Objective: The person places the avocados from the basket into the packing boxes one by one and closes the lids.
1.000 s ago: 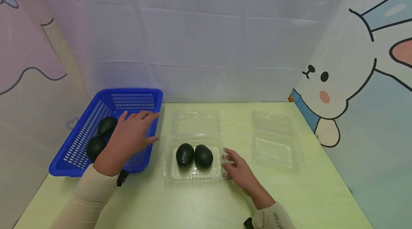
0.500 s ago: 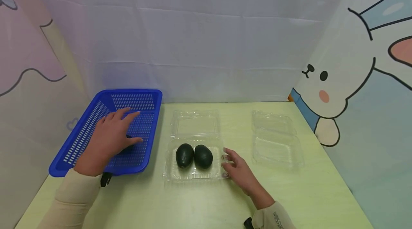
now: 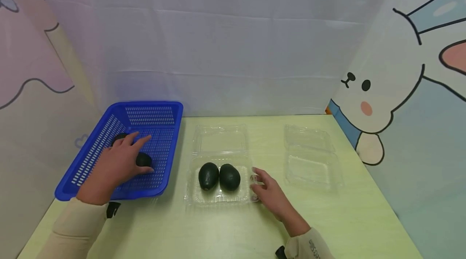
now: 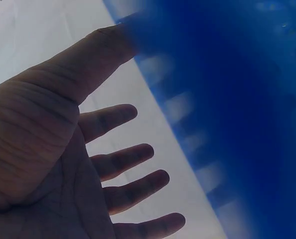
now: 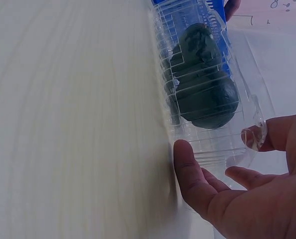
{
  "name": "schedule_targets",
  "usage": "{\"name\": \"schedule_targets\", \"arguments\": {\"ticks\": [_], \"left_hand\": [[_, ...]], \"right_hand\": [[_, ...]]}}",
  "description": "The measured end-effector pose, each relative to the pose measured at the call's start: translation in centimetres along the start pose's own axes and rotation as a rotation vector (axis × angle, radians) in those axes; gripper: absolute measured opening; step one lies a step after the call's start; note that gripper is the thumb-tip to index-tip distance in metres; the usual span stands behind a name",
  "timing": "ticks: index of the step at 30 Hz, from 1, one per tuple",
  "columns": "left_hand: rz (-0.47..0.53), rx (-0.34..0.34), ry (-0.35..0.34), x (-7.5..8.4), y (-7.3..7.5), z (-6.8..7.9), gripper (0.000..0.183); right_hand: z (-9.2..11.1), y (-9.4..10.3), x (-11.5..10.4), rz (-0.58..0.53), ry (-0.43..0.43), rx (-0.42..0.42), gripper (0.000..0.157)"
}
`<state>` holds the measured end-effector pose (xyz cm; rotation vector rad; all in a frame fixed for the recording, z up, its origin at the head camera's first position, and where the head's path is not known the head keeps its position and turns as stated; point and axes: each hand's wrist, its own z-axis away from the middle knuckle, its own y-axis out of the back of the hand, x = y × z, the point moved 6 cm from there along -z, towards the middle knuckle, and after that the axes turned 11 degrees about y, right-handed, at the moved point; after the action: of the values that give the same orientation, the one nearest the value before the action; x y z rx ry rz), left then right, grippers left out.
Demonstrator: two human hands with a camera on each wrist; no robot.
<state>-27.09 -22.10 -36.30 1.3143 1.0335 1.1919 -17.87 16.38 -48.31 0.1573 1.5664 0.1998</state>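
My left hand (image 3: 117,162) is inside the blue plastic basket (image 3: 171,149), its thumb and fingers spread around a dark green avocado (image 3: 143,160) without visibly closing on it. Another avocado (image 3: 118,137) is partly hidden behind the fingers. In the left wrist view, the fingers of the left hand (image 4: 48,134) are nearly straight and hold nothing. My right hand (image 3: 271,194) holds the right edge of an open clear plastic clamshell container (image 3: 220,139). Two avocados, one on the left (image 3: 208,177) and one on the right (image 3: 229,177), lie side by side in its base.
A second clear clamshell container (image 3: 314,168) lies open on the pale wooden table (image 3: 225,230), to the right. A white curtain (image 3: 233,56) hangs along the table's back edge, and printed cartoon sheets flank both sides.
My left hand has moved left and lower into the basket, over the avocados. My right hand and the clamshell container have stayed in place.
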Motion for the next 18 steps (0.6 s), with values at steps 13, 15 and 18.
{"name": "schedule_targets", "arguments": {"ticks": [13,15,18], "left_hand": [[-0.007,-0.003,-0.031,-0.4,-2.6,-0.3,0.096],[-0.012,0.001,-0.039,-0.4,-2.9,-0.4,0.095],[-0.014,0.005,-0.047,-0.5,-3.3,-0.5,0.094]], "right_hand": [[0.0,0.0,0.1,-0.006,0.004,-0.004,0.052],[0.0,0.0,0.1,-0.007,0.003,-0.003,0.052],[0.0,0.0,0.1,-0.010,0.003,-0.002,0.052]]}}
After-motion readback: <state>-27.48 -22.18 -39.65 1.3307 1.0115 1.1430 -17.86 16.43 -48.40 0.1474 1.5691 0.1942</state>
